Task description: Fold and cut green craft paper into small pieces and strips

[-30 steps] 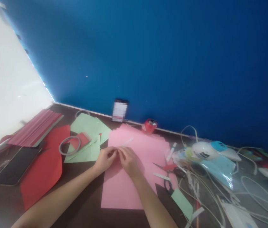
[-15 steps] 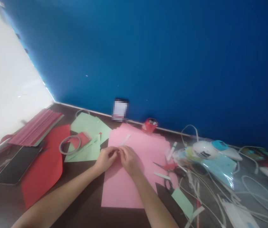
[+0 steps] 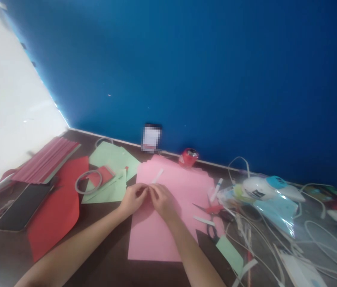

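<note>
**Two hands pinch a pale strip over pink paper**

Both hands meet at the upper middle of the pink sheet (image 3: 168, 215), which lies flat on the dark tabletop (image 3: 102, 263). The left hand (image 3: 132, 199) and right hand (image 3: 162, 201) have their fingertips drawn together around one end of a thin pale strip (image 3: 157, 176); the rest of the strip runs away from them across the sheet. The exact hold is too small to make out, though both look narrowly pinched on it.

For fine work like this, it seems best to keep the wrists resting on the sheet so it cannot slide, and to work the strip with fingertips only.

Green paper (image 3: 111, 171) and a tape ring (image 3: 88, 181) lie just left; red scissors (image 3: 213, 209) and tangled white cables (image 3: 276, 239) lie to the right.
</note>
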